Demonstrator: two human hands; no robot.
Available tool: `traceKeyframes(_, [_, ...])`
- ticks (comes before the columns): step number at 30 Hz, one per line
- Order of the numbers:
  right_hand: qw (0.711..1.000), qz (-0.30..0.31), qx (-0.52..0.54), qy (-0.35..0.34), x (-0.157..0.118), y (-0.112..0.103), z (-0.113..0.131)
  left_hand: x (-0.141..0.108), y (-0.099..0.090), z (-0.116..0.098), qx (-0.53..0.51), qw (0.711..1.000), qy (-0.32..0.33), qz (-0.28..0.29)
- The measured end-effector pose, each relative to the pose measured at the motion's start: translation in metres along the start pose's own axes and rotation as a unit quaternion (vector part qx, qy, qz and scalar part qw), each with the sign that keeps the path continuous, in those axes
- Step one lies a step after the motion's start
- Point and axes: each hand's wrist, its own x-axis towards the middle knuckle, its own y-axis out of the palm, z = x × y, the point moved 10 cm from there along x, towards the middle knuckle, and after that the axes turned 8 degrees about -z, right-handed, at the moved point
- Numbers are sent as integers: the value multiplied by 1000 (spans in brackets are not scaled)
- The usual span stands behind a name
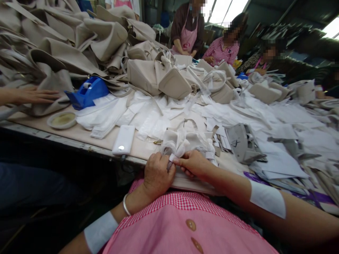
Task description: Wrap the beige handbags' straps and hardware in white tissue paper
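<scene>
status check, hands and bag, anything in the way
Right hand pinching white strip; left hand curled beside it, grip unclear. Pale bag just beyond both hands. Grey dispenser off right, apparently not blocking.

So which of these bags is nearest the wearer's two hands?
The pale bag at the table's near edge, right at the left hand and right hand; the other bags lie farther from both hands.
</scene>
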Motion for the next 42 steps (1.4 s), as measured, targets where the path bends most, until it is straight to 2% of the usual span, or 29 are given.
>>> traceKeyframes(3, [999, 5, 33, -16, -3, 2, 4, 0, 4, 6, -53, 998, -21, 17])
traceKeyframes(6, [998, 10, 54, -41, -6, 3, 13, 3, 10, 13, -171, 982, -44, 61])
traceKeyframes(12, [984, 14, 44, -173, -10, -1, 40, 12, 10, 12, -393, 896, -39, 204])
traceKeyframes(16, [977, 70, 123, -160, -7, 9, 34, 12, 8, 10, -480, 841, -36, 249])
traceKeyframes(18, [973, 99, 156, -139, -7, 17, 31, 11, 10, 10, -504, 826, -45, 251])
traceKeyframes(20, [975, 111, 153, -119, -11, 21, 31, 11, 16, 14, -486, 839, -71, 234])
traceKeyframes(22, [982, 95, 81, -143, -18, 17, 37, 10, 20, 24, -397, 889, -118, 197])
traceKeyframes(23, [980, 67, 27, -183, -24, 9, 43, 9, 20, 29, -335, 915, -143, 175])
traceKeyframes(25, [950, -39, -78, -298, -39, -21, 61, 7, 15, 37, -214, 950, -183, 135])
traceKeyframes(27, [890, -188, -147, -388, -58, -64, 71, 5, 9, 36, -130, 967, -186, 118])
traceKeyframes(28, [864, -256, -168, -399, -63, -86, 68, 6, 6, 32, -98, 975, -168, 113])
traceKeyframes(29, [850, -307, -182, -387, -64, -106, 60, 8, 3, 27, -69, 982, -141, 103])
traceKeyframes(30, [852, -336, -190, -355, -59, -122, 48, 11, -1, 22, -49, 989, -111, 88])
traceKeyframes(32, [885, -332, -192, -265, -40, -141, 18, 16, -7, 15, -55, 994, -74, 55])
traceKeyframes(34, [916, -291, -192, -199, -24, -142, -6, 20, -10, 18, -108, 990, -89, 37])
traceKeyframes(36, [922, -274, -198, -188, -17, -140, -13, 23, -7, 26, -168, 976, -126, 49])
traceKeyframes(38, [928, -269, -171, -194, -16, -139, -11, 26, 2, 35, -245, 949, -177, 94])
traceKeyframes(39, [938, -258, -135, -190, -14, -139, -11, 25, 9, 37, -294, 924, -206, 129])
traceKeyframes(41, [965, -199, -24, -172, -8, -133, -13, 22, 25, 39, -385, 863, -258, 200])
traceKeyframes(42, [973, -158, 27, -166, -5, -128, -14, 22, 30, 39, -404, 846, -270, 220])
